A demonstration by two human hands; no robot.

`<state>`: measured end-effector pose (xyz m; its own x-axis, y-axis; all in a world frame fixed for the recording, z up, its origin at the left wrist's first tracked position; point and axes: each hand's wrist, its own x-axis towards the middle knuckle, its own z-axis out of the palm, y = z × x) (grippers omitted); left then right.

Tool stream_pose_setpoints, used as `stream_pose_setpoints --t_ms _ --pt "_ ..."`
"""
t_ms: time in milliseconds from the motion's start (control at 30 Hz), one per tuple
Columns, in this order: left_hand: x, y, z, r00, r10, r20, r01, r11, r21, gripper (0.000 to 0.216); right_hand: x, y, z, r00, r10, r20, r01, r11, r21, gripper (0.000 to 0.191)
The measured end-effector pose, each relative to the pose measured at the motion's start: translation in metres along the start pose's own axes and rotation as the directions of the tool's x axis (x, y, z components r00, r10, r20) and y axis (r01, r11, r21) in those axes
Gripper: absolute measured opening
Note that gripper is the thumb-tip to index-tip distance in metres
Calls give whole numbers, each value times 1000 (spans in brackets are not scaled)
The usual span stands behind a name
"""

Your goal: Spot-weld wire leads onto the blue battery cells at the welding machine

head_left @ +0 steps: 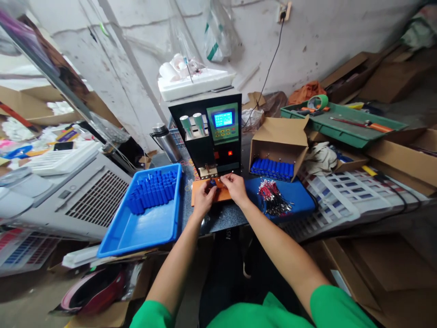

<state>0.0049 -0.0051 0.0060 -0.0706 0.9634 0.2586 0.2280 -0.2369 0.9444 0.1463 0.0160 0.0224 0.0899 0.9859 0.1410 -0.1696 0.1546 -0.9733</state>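
Observation:
A black spot-welding machine (221, 157) with a lit blue screen stands in front of me. Under its electrodes lies an orange board (221, 196), where both hands meet. My left hand (204, 196) is closed around a blue cylindrical battery cell (213, 182), mostly hidden by the fingers. Just right of it, my right hand (234, 186) pinches something small at the cell, too small to make out. To the right, a bundle of red and black wires (271, 193) with metal ends rests on a blue pad (302, 200).
A blue tray (143, 237) on the left holds many blue cells (153, 191). Right of the machine, an open cardboard box (280, 146) contains more cells. A steel flask (167, 142) stands behind the tray. A green tray (344, 123) with tools sits at the back right.

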Motion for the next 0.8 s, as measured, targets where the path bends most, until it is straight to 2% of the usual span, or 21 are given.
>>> stream_pose_setpoints --t_ms 300,800 --pt "-8 3 2 998 38 -43 -37 999 24 32 0 8 14 998 1 55 3 998 -61 25" --pt "-9 2 4 997 67 -50 -64 996 62 28 1 3 17 1000 -20 22 25 976 -214 22"
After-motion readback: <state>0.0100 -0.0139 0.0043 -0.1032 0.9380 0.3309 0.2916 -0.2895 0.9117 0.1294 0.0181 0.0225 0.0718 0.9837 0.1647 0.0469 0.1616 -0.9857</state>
